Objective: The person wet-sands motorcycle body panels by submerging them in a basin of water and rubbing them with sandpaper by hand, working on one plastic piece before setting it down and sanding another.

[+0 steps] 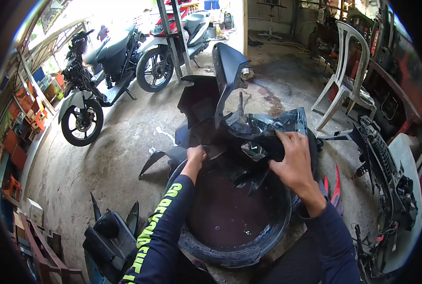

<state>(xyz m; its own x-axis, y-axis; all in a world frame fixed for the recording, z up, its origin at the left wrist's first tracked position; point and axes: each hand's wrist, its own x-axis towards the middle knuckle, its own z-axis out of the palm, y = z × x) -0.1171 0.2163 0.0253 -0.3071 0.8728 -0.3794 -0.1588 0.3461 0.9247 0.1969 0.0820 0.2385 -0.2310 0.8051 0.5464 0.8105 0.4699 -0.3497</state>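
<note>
A large dark motorcycle fairing (227, 80) with tall upright panels rises in front of me, over the far part of a round black tub (234, 258). Dark, murky liquid (225, 213) fills the tub. My left hand (195, 156) is closed on the fairing's lower left edge, its fingertips partly hidden. On the other side, my right hand (293, 158) grips the fairing's right part, thumb below and fingers over the top. Behind it lies a glossy dark plastic piece (293, 120) at the tub's far right.
Black plastic body parts (111, 241) lie at the lower left. More parts (386, 170) and a red strip (335, 184) are on the right. A plastic chair (348, 75) stands at the back right. A partly stripped scooter (102, 71) and another motorcycle (168, 52) are parked ahead on the concrete floor.
</note>
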